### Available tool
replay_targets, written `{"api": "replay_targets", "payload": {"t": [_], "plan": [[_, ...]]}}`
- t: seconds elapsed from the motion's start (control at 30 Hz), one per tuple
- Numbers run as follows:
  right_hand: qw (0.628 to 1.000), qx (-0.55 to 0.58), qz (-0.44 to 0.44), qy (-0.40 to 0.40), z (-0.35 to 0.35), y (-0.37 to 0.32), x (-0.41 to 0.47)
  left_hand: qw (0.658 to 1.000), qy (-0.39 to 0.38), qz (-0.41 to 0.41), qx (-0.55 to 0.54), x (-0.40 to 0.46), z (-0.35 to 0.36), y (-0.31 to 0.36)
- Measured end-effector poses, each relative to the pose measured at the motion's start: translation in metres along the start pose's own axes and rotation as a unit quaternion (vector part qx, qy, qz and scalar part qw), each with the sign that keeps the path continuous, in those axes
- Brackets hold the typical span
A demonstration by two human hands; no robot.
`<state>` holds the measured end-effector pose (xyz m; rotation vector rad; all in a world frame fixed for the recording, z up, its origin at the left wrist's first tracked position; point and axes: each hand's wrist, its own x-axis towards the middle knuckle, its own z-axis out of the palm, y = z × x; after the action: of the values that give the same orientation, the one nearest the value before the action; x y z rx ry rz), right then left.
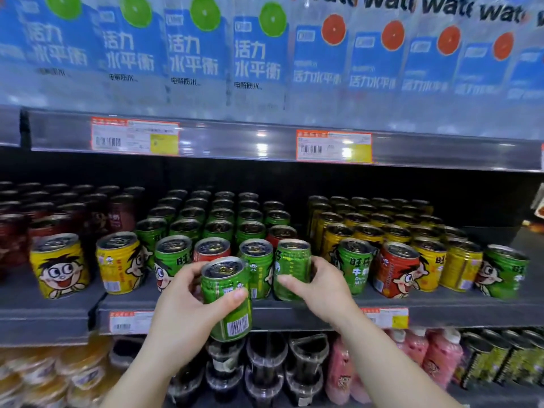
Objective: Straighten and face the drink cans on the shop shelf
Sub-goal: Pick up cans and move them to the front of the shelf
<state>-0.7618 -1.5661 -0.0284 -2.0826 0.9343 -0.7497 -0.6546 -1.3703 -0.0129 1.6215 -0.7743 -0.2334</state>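
Note:
My left hand grips a green drink can held out in front of the shelf edge, its barcode side facing me. My right hand is closed around a second green can standing at the front of the shelf, its label turned sideways. Behind them stand rows of green cans, with one red can in the front row. Yellow cans stand to the left. On the right, yellow rows have a green can and a red can mixed in at the front.
Dark red cans fill the far left of the shelf. Water bottles with blue labels line the shelf above. Price tags hang on the rails. Below are dark cups, pink bottles and orange bottles.

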Motion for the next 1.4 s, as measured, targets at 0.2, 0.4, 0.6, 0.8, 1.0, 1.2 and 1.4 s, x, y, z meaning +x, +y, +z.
{"api": "replay_targets", "payload": {"t": [0.2, 0.4, 0.6, 0.8, 1.0, 1.2, 1.4], "plan": [[0.998, -0.029, -0.024, -0.040, -0.010, 0.005, 0.007, 0.999, 0.034, -0.013, 0.004, 0.000, 0.012, 0.004], [0.996, -0.036, -0.024, -0.081, -0.034, -0.009, 0.014, 0.998, 0.044, -0.016, 0.033, 0.004, 0.018, 0.003], [0.998, 0.012, -0.053, -0.006, -0.024, -0.025, 0.036, 0.999, 0.044, -0.004, 0.023, 0.008, 0.020, 0.009], [0.998, 0.005, -0.068, 0.000, -0.026, -0.038, 0.064, 0.999, 0.042, -0.007, 0.016, 0.011, 0.016, 0.012], [0.986, -0.101, -0.111, -0.077, -0.039, -0.042, 0.093, 0.999, 0.041, -0.006, 0.012, 0.013, 0.011, 0.011], [0.953, -0.210, -0.108, -0.190, -0.046, -0.050, 0.111, 0.999, 0.032, -0.016, 0.011, 0.015, 0.007, 0.005], [0.920, -0.279, -0.081, -0.262, -0.046, -0.057, 0.121, 0.998, 0.045, -0.009, 0.043, 0.015, 0.006, -0.002]]}}
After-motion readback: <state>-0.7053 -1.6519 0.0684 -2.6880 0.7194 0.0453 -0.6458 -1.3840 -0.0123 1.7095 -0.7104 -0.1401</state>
